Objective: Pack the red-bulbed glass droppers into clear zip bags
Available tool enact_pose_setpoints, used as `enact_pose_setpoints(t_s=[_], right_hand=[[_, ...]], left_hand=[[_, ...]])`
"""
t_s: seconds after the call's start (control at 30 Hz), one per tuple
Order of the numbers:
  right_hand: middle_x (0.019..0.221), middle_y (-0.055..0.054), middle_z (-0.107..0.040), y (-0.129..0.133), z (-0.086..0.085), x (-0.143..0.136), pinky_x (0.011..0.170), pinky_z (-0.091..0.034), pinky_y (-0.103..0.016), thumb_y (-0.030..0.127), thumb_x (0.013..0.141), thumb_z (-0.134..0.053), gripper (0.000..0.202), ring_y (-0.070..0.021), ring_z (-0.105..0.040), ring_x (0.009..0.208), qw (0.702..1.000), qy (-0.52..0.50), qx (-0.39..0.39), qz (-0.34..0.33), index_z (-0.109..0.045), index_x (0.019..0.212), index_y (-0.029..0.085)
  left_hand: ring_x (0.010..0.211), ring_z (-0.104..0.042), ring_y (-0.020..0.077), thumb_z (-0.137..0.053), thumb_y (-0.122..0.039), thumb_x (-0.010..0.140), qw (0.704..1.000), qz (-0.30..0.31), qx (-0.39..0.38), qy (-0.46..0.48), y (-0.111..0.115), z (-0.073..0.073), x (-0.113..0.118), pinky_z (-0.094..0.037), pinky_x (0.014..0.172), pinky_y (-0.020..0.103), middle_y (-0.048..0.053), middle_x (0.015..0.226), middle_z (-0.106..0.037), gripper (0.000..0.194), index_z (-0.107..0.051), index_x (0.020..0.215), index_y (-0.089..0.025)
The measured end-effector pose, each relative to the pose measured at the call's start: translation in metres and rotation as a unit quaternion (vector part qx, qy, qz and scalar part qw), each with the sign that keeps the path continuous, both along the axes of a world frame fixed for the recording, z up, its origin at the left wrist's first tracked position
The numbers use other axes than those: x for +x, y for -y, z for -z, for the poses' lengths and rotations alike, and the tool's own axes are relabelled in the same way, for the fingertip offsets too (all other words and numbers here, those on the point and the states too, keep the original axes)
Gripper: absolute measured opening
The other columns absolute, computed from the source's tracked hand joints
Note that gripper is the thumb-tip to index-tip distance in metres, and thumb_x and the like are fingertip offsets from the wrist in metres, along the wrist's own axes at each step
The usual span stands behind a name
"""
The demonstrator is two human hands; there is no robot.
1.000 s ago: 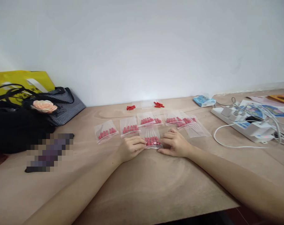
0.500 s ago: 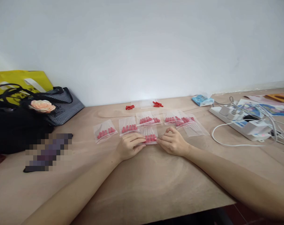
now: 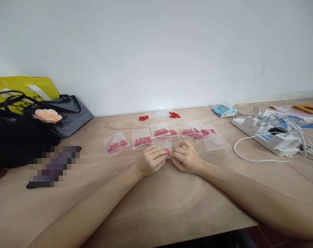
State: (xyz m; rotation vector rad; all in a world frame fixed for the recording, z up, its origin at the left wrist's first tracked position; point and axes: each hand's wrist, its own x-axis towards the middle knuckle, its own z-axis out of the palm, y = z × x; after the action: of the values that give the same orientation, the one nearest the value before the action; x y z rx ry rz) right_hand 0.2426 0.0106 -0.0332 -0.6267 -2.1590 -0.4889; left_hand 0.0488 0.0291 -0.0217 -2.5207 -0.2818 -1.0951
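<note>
In the middle of the table, a small clear zip bag (image 3: 164, 143) holding short red plastic pieces lies between my hands. My left hand (image 3: 151, 160) pinches its near edge, and its fingers cover much of the bag. My right hand (image 3: 187, 157) is closed at the right end of the same edge, fingertips almost meeting those of the left. Other zip bags with red pieces lie around it: a bag at far left (image 3: 117, 142), one beside it (image 3: 141, 139), one behind (image 3: 160, 129) and overlapping ones at right (image 3: 190, 130).
Loose red pieces lie in a left pile (image 3: 143, 117) and a right pile (image 3: 174, 114) near the wall, by more clear bags (image 3: 160, 114). To the right are a power strip (image 3: 265, 137) with cables and a blue packet (image 3: 224, 111). Bags (image 3: 71, 119) stand at left.
My left hand has slid right along the bag's near edge, covering more of the red pieces. My right hand has shifted slightly left, so the fingertips are closer together.
</note>
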Motion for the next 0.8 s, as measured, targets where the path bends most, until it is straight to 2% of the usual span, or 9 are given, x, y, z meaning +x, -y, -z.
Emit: enact_pose_setpoints(t_s=[0.3, 0.53, 0.67, 0.8], right_hand=[[0.058, 0.002, -0.058, 0.004, -0.003, -0.003, 0.071, -0.033, -0.030, 0.014, 0.081, -0.047, 0.016, -0.0092, -0.044, 0.051, 1.000, -0.008, 0.000, 0.000, -0.060, 0.072, 0.017], [0.059, 0.002, -0.058, 0.001, -0.003, 0.006, 0.069, -0.032, -0.029, 0.014, 0.081, -0.049, 0.012, -0.0091, -0.047, 0.055, 0.998, -0.045, -0.031, 0.024, -0.058, 0.073, 0.017], [0.065, 0.001, -0.061, -0.003, -0.004, 0.010, 0.069, -0.031, -0.030, 0.017, 0.083, -0.051, 0.011, -0.0108, -0.050, 0.063, 1.000, -0.019, 0.005, 0.021, -0.061, 0.077, 0.018], [0.063, 0.001, -0.061, -0.005, -0.005, 0.006, 0.068, -0.031, -0.030, 0.017, 0.083, -0.052, 0.013, -0.0113, -0.048, 0.061, 0.999, -0.002, 0.049, 0.024, -0.063, 0.077, 0.018]], left_hand=[[0.072, -0.064, 0.0158, -0.053, -0.008, 0.081, 0.999, -0.015, 0.031, -0.029, 0.003, -0.004, -0.001, -0.052, 0.071, 0.033, 0.006, 0.080, -0.069, 0.009, -0.059, 0.083, -0.013], [0.073, -0.063, 0.0159, -0.058, -0.008, 0.080, 0.999, -0.021, 0.002, 0.035, 0.001, -0.004, -0.007, -0.053, 0.069, 0.031, 0.006, 0.080, -0.068, 0.008, -0.058, 0.086, -0.012], [0.073, -0.063, 0.0148, -0.057, -0.008, 0.081, 0.999, -0.018, -0.001, 0.043, 0.001, -0.003, -0.009, -0.053, 0.067, 0.029, 0.005, 0.080, -0.068, 0.008, -0.059, 0.086, -0.014], [0.074, -0.064, 0.0148, -0.056, -0.009, 0.082, 0.999, -0.020, -0.001, 0.043, 0.001, -0.003, -0.007, -0.053, 0.067, 0.029, 0.004, 0.081, -0.069, 0.008, -0.060, 0.085, -0.015]])
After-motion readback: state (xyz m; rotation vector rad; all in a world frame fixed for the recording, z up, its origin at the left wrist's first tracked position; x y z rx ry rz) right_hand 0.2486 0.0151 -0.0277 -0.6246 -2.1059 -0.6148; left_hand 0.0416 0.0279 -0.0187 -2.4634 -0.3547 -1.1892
